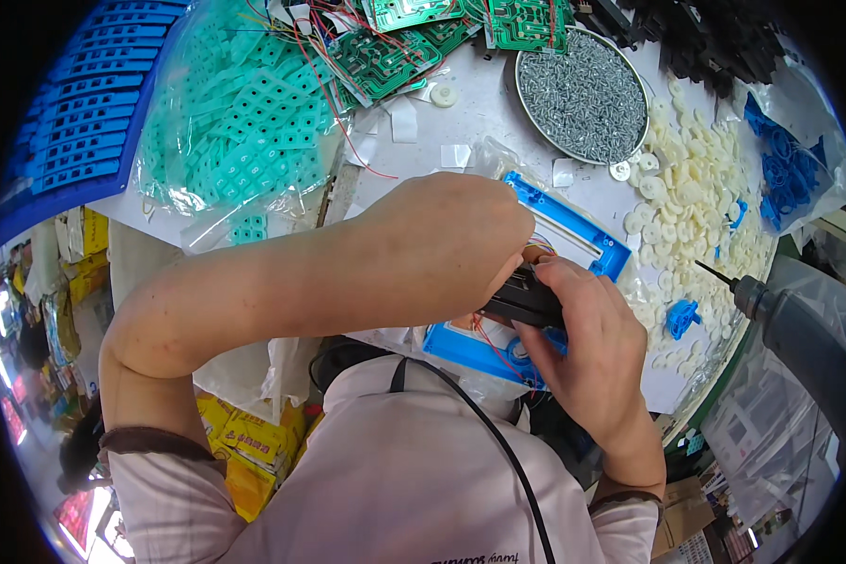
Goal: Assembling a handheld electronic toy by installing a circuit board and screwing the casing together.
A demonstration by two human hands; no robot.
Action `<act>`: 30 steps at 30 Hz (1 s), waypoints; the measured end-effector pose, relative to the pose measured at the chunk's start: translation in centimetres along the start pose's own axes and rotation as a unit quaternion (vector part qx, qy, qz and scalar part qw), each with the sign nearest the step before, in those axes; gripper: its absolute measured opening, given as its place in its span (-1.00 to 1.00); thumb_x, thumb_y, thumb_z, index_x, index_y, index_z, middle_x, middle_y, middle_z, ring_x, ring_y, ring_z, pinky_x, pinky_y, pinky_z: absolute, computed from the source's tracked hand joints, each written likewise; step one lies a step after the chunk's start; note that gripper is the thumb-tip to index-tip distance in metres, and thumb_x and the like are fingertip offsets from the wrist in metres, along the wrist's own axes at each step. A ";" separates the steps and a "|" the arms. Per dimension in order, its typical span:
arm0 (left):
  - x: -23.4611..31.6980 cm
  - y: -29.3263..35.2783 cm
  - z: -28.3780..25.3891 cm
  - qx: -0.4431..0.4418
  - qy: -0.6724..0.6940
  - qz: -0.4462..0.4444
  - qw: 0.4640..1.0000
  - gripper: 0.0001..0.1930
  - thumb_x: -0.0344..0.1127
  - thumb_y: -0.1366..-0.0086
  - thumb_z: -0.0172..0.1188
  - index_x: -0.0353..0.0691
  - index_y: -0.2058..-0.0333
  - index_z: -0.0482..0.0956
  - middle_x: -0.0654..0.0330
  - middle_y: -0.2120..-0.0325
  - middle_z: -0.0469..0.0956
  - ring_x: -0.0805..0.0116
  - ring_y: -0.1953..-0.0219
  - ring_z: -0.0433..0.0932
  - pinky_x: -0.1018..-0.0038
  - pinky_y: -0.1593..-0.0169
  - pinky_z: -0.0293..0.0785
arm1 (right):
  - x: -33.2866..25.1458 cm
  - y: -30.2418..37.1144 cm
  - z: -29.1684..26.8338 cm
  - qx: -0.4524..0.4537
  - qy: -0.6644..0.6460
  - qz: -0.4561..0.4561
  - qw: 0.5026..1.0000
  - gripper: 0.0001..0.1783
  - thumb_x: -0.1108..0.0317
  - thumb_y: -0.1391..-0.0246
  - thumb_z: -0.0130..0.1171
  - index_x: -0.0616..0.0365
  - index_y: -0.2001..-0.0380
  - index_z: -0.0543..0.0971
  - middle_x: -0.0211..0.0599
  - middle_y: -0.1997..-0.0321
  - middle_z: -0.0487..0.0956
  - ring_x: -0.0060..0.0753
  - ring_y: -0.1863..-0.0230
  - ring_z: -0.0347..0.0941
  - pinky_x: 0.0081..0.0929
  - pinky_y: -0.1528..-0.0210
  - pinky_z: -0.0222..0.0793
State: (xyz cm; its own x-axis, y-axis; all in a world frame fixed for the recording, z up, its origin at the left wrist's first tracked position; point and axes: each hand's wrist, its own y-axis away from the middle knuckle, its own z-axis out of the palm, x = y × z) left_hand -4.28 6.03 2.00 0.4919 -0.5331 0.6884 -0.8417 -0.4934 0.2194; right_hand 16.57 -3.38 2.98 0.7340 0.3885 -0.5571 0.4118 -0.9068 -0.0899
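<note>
Your right hand (597, 329) grips a black plastic part (526, 299) — your left hand (479, 221) curls against it, grip hidden. Blue rectangular plastic frame (470, 352) lies under both hands; looks midway — thin red wires (480, 328) exposed, part apparently unseated.

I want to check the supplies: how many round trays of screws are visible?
1. The round tray of screws sits beyond the right hand, left of the pale discs; others may be hidden.
</note>
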 end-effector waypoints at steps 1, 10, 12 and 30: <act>0.1 0.1 0.0 0.011 0.000 0.000 1.000 -0.84 -0.31 -0.31 0.14 -0.29 0.36 0.56 0.02 0.39 0.54 -0.04 0.27 0.54 0.13 0.17 0.45 | 0.1 0.0 0.2 0.005 -0.003 0.002 1.000 -0.42 0.45 0.14 0.43 0.24 -0.02 0.50 -0.07 0.05 0.61 -0.10 0.27 0.52 -0.28 0.29 0.49; -2.2 -6.6 -2.6 0.212 -0.150 0.039 0.965 -0.84 -0.28 -0.23 0.19 -0.23 0.44 0.64 0.04 0.40 0.59 -0.02 0.24 0.61 0.12 0.20 0.50 | 0.1 0.2 0.3 0.033 0.003 0.013 0.999 -0.42 0.43 0.21 0.49 0.25 0.04 0.53 -0.08 0.04 0.60 -0.02 0.22 0.48 -0.26 0.21 0.47; -3.4 -9.9 -0.8 0.324 -0.205 0.057 0.922 -0.86 -0.32 -0.16 0.19 -0.21 0.49 0.67 0.04 0.47 0.62 0.04 0.32 0.66 0.12 0.27 0.54 | -0.2 0.1 0.2 0.026 0.004 0.017 1.000 -0.42 0.42 0.22 0.49 0.26 0.05 0.53 -0.08 0.03 0.59 -0.01 0.20 0.48 -0.24 0.18 0.47; -0.3 -8.8 -3.1 0.262 -0.050 0.020 0.964 -0.82 -0.20 -0.22 0.28 -0.17 0.46 0.66 0.13 0.48 0.61 0.15 0.39 0.62 0.23 0.28 0.48 | 6.9 3.5 -11.7 0.152 -0.461 -0.087 0.870 -0.36 0.04 -0.19 0.31 0.03 -0.21 0.33 -0.30 0.29 0.53 -0.32 0.32 0.46 -0.17 0.18 0.41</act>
State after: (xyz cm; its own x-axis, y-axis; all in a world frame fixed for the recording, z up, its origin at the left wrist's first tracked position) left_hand 2.28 12.71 1.98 0.5016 -0.6099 0.6136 -0.6461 -0.7357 -0.2031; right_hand 29.39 -1.92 8.47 -0.1272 0.3558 -0.9259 0.2085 -0.9030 -0.3757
